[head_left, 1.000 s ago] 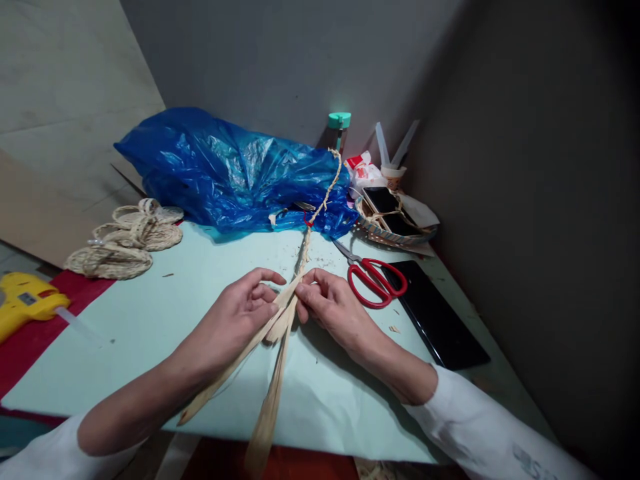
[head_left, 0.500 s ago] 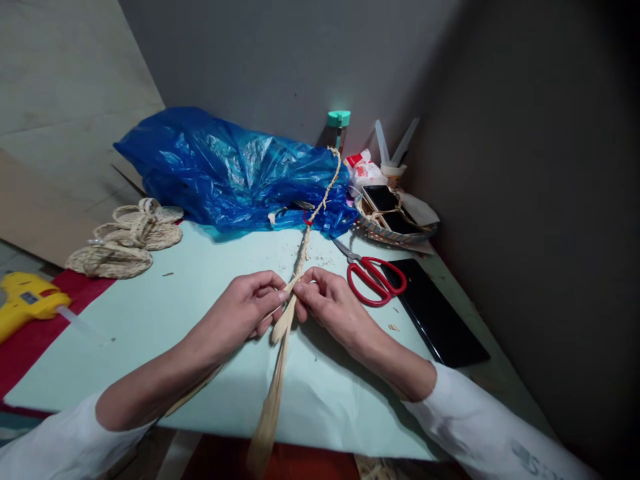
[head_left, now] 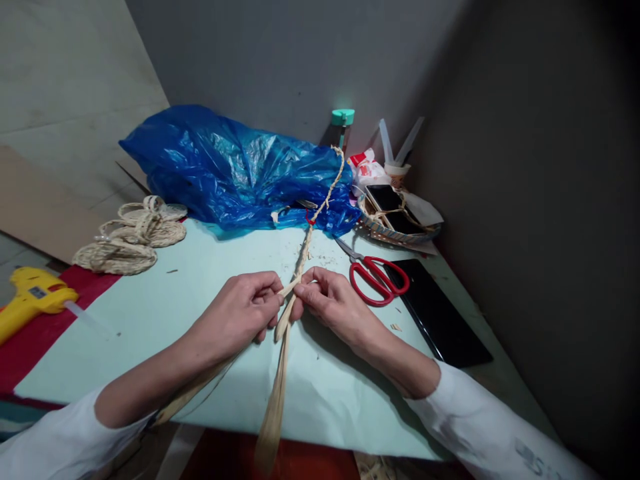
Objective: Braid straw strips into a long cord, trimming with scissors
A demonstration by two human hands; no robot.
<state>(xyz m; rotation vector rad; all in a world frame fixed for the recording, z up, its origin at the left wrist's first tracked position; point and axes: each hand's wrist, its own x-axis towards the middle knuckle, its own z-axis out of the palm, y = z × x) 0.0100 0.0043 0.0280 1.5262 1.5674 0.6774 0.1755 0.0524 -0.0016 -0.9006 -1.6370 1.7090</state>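
A pale braided fibre cord (head_left: 305,250) runs from the blue bag toward me, a red tie around it near the bag's edge. My left hand (head_left: 253,308) is closed on one flat strand, which is pulled left from the braid and trails under my forearm. My right hand (head_left: 323,297) pinches the braid at its lower end, where the strands part. Another loose strand (head_left: 274,407) hangs down between my hands past the table's front edge.
Behind lies a blue plastic bag (head_left: 220,167). Red-handled scissors (head_left: 377,280) rest against a black tablet-like slab (head_left: 440,313) on the right. Woven slippers (head_left: 127,243) and a yellow glue gun (head_left: 37,300) are at left. A basket (head_left: 395,227) holds a phone, near a green-lidded bottle (head_left: 343,127).
My left hand has drawn slightly away from my right hand, with more of the strand showing between them. The whole view has shifted a little.
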